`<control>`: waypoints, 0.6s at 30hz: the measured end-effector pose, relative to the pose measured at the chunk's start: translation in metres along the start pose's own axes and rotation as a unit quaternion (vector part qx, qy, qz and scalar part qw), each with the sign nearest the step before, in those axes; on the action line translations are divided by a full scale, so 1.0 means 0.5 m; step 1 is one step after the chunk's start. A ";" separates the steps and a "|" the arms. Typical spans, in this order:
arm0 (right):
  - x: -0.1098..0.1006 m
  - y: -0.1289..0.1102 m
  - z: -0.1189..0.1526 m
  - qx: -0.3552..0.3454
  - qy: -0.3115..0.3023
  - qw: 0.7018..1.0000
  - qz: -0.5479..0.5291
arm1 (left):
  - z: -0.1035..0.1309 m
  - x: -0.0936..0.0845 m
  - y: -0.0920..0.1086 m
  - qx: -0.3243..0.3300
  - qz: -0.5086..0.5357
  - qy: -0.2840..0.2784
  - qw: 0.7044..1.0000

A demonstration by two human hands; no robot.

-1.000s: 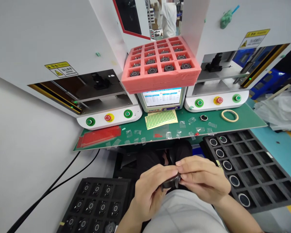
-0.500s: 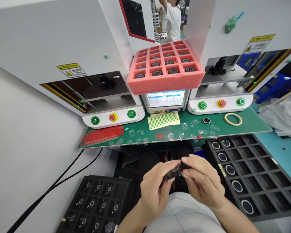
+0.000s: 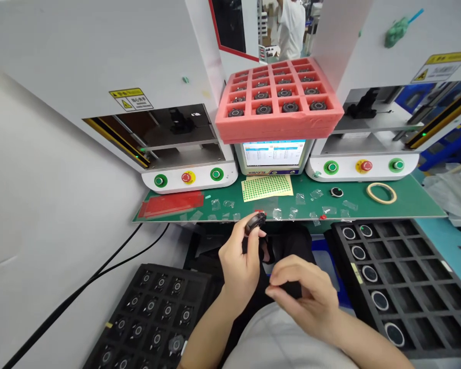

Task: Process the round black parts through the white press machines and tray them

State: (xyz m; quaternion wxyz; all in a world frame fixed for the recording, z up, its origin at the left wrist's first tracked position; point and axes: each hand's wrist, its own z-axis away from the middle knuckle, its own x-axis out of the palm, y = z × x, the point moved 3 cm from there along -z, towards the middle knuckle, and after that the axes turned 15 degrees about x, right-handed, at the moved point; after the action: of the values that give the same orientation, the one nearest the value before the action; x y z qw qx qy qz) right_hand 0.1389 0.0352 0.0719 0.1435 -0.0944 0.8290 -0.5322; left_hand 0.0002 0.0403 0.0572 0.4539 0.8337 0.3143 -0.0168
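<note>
- A small round black part (image 3: 255,222) is pinched between the thumb and fingertips of the left hand (image 3: 241,261), raised to just below the front edge of the green tabletop (image 3: 411,201).
- Half a second ago the same part was gripped by both hands together, low and close to the body; it has since been released by the right hand (image 3: 305,300) and carried up and forward by the left alone.
- From this change it may be judged that the two-handed handling of the part is over and the part is being taken toward the tabletop.
- The left forearm is stretched up from the lower middle of the view, wrist bent, fingers closed on the part.
- The right hand is held lower, above the lap, with fingers curled and thumb near the fingertips; whether anything small is kept between them cannot be told.
- A black tray of similar parts (image 3: 153,328) lies at the lower left, and a black gridded tray (image 3: 415,277) with ringed pieces in its left column lies to the right.
- A pink foam tray (image 3: 280,120) filled with round parts is set above a small screen (image 3: 273,154).
</note>
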 end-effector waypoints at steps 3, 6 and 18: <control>0.026 0.010 -0.001 0.065 -0.073 0.994 -0.047 | -0.005 0.003 0.006 0.030 -0.026 0.006 0.999; 0.034 0.019 0.003 0.105 -0.090 0.989 -0.058 | -0.010 -0.001 0.020 0.086 -0.072 0.006 0.994; 0.037 0.086 -0.007 0.420 -0.126 0.848 -0.297 | 0.008 -0.012 0.041 0.213 -0.141 -0.048 0.966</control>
State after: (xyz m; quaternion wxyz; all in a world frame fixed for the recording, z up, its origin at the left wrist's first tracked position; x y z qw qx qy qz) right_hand 0.1201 0.0504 0.0318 0.1080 -0.3330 0.4335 -0.8304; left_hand 0.0075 0.0264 0.0719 0.2739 0.8566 0.3952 -0.1871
